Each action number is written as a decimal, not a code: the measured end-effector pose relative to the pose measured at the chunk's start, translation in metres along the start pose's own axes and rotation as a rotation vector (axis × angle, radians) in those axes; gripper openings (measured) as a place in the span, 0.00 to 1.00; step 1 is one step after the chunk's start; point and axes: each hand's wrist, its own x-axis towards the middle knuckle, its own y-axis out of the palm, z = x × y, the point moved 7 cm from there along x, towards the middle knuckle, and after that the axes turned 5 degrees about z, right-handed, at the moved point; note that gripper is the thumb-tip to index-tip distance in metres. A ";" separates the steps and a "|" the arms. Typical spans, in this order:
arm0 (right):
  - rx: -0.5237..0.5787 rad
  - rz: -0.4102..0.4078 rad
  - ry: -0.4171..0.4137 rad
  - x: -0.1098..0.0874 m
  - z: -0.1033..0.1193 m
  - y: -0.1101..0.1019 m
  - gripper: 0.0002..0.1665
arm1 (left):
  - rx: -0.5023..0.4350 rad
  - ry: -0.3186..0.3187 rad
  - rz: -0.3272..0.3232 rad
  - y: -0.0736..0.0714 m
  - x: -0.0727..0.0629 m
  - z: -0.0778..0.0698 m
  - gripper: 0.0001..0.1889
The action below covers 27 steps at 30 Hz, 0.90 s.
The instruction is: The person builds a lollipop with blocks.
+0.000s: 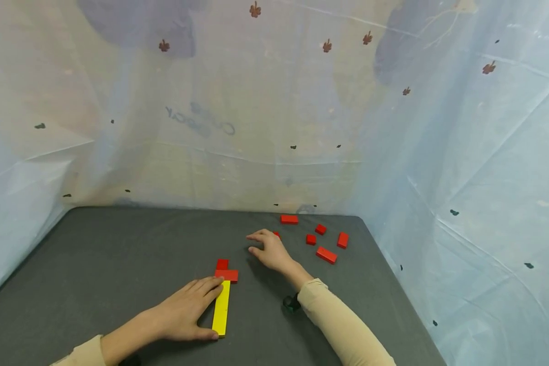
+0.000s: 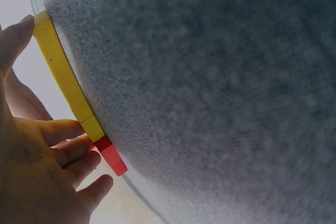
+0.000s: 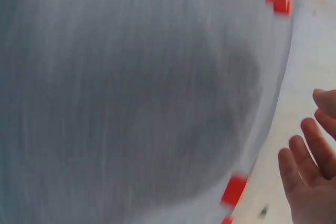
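A long yellow block (image 1: 221,310) lies on the dark table, and a seam crosses it near its far end in the left wrist view. Against that end sits a red block (image 1: 231,275) laid crosswise, with a smaller red block (image 1: 222,264) beyond it. My left hand (image 1: 187,309) spans the yellow block's left side, thumb at the near end and fingertips by the red-yellow joint. Holding nothing, my right hand (image 1: 271,250) hovers above the table with fingers spread. It partly hides a red block (image 1: 276,235) just behind it.
Several loose red pieces lie at the far right, among them an oblong block (image 1: 327,255), a small cube (image 1: 311,239) and another oblong (image 1: 289,219) near the back edge. A pale printed curtain (image 1: 238,178) hangs behind and beside the dark table (image 1: 132,254).
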 end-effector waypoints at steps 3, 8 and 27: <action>-0.031 -0.056 0.047 0.001 -0.022 -0.019 0.23 | -0.004 0.001 -0.001 0.000 0.000 0.001 0.57; -0.055 -0.073 0.125 0.002 -0.053 -0.037 0.24 | -0.001 0.012 -0.021 -0.001 -0.001 0.002 0.56; -0.128 -0.030 0.129 0.002 -0.082 -0.028 0.19 | -0.007 0.003 0.002 0.003 0.000 0.003 0.56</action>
